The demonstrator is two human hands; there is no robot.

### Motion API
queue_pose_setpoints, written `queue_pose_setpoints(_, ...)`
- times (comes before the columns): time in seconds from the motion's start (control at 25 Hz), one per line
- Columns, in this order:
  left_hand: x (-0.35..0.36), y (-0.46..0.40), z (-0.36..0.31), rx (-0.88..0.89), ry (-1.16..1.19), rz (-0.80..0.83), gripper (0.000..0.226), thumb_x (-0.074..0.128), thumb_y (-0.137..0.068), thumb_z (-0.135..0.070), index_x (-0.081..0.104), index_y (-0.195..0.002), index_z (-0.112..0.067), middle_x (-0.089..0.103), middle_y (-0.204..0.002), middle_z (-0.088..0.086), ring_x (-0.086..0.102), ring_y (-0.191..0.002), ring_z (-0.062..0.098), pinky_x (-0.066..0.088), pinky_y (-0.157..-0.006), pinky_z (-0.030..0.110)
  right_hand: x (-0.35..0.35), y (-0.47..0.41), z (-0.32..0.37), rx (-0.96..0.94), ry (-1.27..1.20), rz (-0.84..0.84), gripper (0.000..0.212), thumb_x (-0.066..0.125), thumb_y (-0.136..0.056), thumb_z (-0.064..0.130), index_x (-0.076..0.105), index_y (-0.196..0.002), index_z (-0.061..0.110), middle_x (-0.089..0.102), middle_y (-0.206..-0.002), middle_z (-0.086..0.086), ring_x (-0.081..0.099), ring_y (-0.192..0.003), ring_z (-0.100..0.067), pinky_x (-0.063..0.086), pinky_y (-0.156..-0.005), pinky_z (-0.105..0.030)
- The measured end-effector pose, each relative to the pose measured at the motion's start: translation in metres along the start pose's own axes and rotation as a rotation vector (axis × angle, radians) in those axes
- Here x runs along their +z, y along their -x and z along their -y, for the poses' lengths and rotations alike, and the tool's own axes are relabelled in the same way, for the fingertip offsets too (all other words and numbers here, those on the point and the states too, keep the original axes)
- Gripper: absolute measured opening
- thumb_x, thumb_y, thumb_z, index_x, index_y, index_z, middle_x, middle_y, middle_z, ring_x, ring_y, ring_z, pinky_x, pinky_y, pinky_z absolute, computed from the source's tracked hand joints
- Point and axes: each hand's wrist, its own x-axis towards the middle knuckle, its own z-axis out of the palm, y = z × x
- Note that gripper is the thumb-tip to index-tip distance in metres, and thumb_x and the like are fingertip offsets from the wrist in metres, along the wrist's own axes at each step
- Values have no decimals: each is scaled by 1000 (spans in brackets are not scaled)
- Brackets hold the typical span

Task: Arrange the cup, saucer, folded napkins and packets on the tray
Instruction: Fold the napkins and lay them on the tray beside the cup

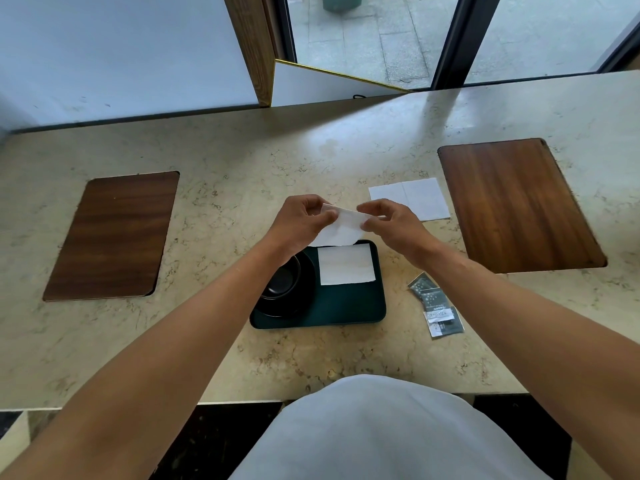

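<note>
A dark green tray (346,306) lies on the marble counter in front of me. On its left side a black cup (282,280) sits on a black saucer (301,304), partly hidden by my left forearm. A folded white napkin (346,265) lies flat on the tray's far right part. Above the tray's far edge, my left hand (299,220) and my right hand (394,223) pinch a second white napkin (341,226) between them, one at each end. Another white napkin (410,198) lies unfolded on the counter to the right. Several dark packets (434,306) lie right of the tray.
Two wooden boards are set into the counter, one at the left (110,237) and one at the right (519,206). A wall, a wooden post and a glass door stand behind the counter. The counter's near edge is against my body.
</note>
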Motion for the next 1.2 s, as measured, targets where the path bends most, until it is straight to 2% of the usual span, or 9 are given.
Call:
queue_pose_setpoints(0.08,-2,-1,1,-32,79,-12,11,73,-95,-23,77,-96,-13,77,-96,3,67,-76,4,54,-70,16,0,0,0,10,3,3,17,70,-94,24,72,-109,17,72,-108,2,66,-102,-16,52,-86,-29)
queue_pose_setpoints(0.2,-2,-1,4,-142,248,-63,12,71,-96,-18,76,-96,-8,76,-101,12,70,-88,25,60,-88,48,-3,1,-3,95,-139,12,19,74,-94,25,72,-104,9,75,-108,-8,72,-102,-22,58,-93,-37)
queue_pose_setpoints(0.28,1,-1,6,-225,363,-87,8,69,-96,-13,75,-94,-7,74,-101,13,70,-89,29,58,-91,55,-6,1,-6,144,-238,40,18,75,-93,25,73,-101,9,77,-108,-8,74,-102,-25,58,-94,-39)
queue_pose_setpoints(0.56,13,-2,12,-418,635,-36,14,72,-93,-5,69,-107,-1,73,-112,21,71,-93,33,64,-83,47,0,-1,-15,196,-337,26,13,76,-92,19,74,-104,12,81,-98,1,77,-97,-22,64,-80,-36)
queue_pose_setpoints(0.68,16,-7,21,-472,553,-21,13,70,-94,-4,66,-106,-2,73,-110,24,73,-87,35,63,-84,49,0,-6,-20,233,-269,-60,12,76,-93,20,73,-102,12,77,-107,-5,74,-103,-26,63,-88,-45)
queue_pose_setpoints(0.84,18,-15,31,-501,449,-27,8,66,-95,-2,63,-101,-5,72,-92,15,74,-67,26,66,-72,44,2,-9,-29,305,-224,-65,22,69,-98,24,71,-113,8,73,-118,-10,71,-109,-30,61,-93,-49)
queue_pose_setpoints(0.96,21,-21,35,-506,399,-5,7,64,-97,-2,61,-101,-6,72,-97,16,75,-71,26,66,-69,40,3,-13,-35,372,-246,-79,26,65,-100,22,67,-120,5,71,-120,-12,71,-108,-29,60,-94,-51)
queue_pose_setpoints(1.08,25,-29,41,-500,303,34,16,64,-96,2,59,-111,-2,69,-112,21,74,-91,34,65,-74,40,5,-15,-43,399,-194,-84,25,65,-100,21,68,-119,6,72,-119,-11,71,-108,-29,60,-95,-51)
queue_pose_setpoints(1.2,29,-35,49,-476,165,47,21,67,-93,5,58,-111,-1,66,-114,23,73,-88,31,63,-60,31,8,-16,-51,377,-40,-77,24,67,-99,24,70,-116,8,72,-117,-10,69,-111,-30,56,-100,-53)
